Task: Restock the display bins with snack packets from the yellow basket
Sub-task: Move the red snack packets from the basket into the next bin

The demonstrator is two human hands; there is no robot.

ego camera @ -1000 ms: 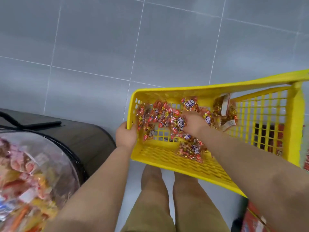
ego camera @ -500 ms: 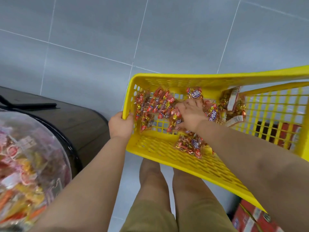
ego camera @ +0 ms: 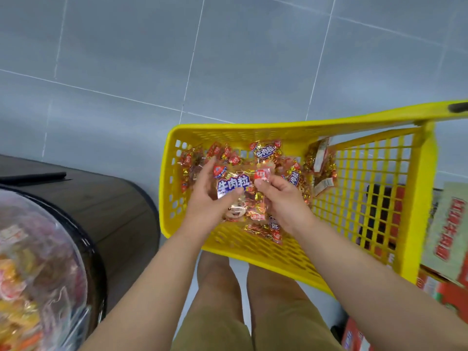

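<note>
Snack packet (ego camera: 236, 196) — red and gold, with blue lettering — is held over the yellow basket (ego camera: 278, 133) by both hands: the left hand (ego camera: 206, 198) is closed on its left edge, the right hand (ego camera: 279, 198) pinches its top right corner. More packets (ego camera: 266, 150) lie beyond the fingers; a domed display bin (ego camera: 33, 262) sits well to their left.

The yellow basket (ego camera: 415, 198) is matt moulded plastic with lattice walls. The snack packets (ego camera: 235, 186) are glossy, crinkled clear film with foil-bright sweets inside. The floor (ego camera: 126, 59) is smooth grey tile. The display bin's dome (ego camera: 38, 249) is clear, shiny plastic.
</note>
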